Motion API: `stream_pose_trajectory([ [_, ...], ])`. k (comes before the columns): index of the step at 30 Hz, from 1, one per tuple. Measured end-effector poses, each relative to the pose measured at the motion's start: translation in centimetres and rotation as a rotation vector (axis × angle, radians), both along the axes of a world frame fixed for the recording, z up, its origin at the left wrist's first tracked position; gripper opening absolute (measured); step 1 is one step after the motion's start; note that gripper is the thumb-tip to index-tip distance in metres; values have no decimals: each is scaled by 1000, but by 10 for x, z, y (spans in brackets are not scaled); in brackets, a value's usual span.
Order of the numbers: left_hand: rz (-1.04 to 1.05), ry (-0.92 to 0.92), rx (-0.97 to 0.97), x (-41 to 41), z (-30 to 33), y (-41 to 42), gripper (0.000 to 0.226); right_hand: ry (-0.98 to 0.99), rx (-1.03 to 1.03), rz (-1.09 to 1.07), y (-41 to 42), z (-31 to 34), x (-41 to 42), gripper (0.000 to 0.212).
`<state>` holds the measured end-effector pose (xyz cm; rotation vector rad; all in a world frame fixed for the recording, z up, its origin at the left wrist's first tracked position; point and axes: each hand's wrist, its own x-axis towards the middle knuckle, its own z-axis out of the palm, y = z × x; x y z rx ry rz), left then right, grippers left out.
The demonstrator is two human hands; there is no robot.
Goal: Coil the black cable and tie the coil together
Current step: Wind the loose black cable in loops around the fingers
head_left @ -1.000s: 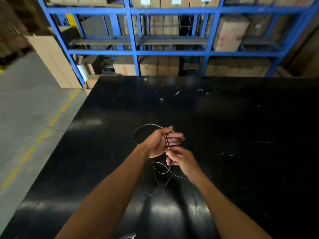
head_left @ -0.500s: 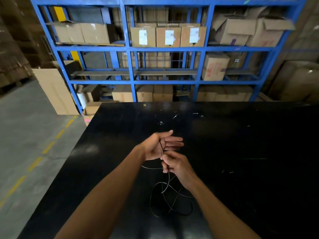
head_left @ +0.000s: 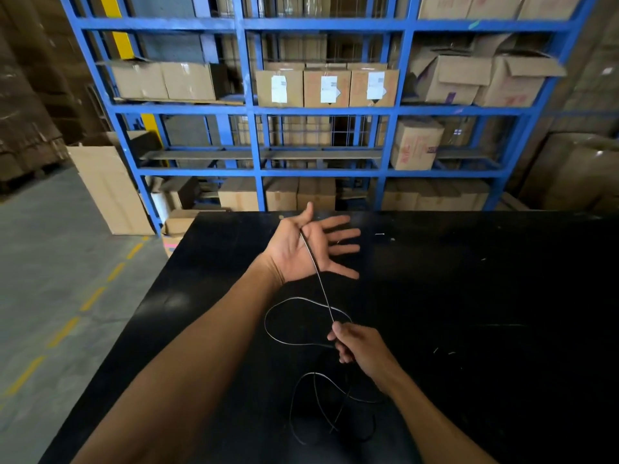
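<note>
The thin black cable (head_left: 321,286) runs taut from my left hand (head_left: 310,249) down to my right hand (head_left: 356,344). My left hand is held palm up above the black table (head_left: 469,296), fingers spread, with the cable pinned between thumb and palm. My right hand is closed, pinching the cable nearer to me. One loose loop hangs between the hands, and more tangled loops (head_left: 330,406) lie on the table below my right wrist.
The table's left edge (head_left: 134,309) drops to a grey floor with a dashed yellow line (head_left: 67,329). Behind the far edge stands a blue steel rack (head_left: 254,112) full of cardboard boxes. A tall carton (head_left: 107,189) leans at its left.
My hands have drawn apart: the left opened and rose toward the far edge, the right pulled back toward me, stretching the cable straight. The camera has tilted upward.
</note>
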<state>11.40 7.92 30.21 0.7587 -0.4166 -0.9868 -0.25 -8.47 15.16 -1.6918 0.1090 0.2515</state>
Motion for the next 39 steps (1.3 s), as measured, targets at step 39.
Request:
stream_pose_trajectory([
  [39,-111,-50,-59,35,19,22,77,-70,-244,43,-34,46,70,49],
])
